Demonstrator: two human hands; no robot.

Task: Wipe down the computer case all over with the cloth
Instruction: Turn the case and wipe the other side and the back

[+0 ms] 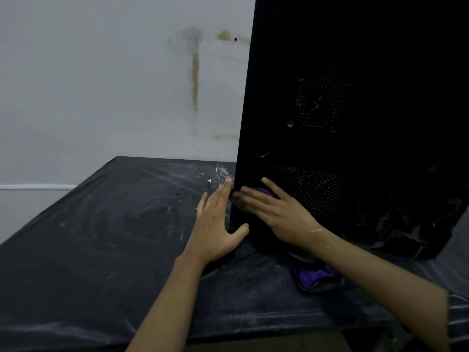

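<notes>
Case (355, 123) stands on desk (101, 237), right of frame. Left hand (215, 219), fingers straight, braces case's left edge. Right hand (276, 212), fingers flat, presses cloth (266, 192) low beside mesh (312, 191). Risk: hard push may tip or slide case; cloth may snag mesh.

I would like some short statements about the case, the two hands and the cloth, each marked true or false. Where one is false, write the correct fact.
1. The computer case is black. True.
2. The left hand holds the cloth. False: the purple cloth is under the right hand, and the left hand lies with straight fingers against the case's left edge.
3. The case lies flat on its side. False: it stands upright on the table.
4. The wall has brownish stains. True.
5. The panel facing the camera has perforated vents. True.
</notes>
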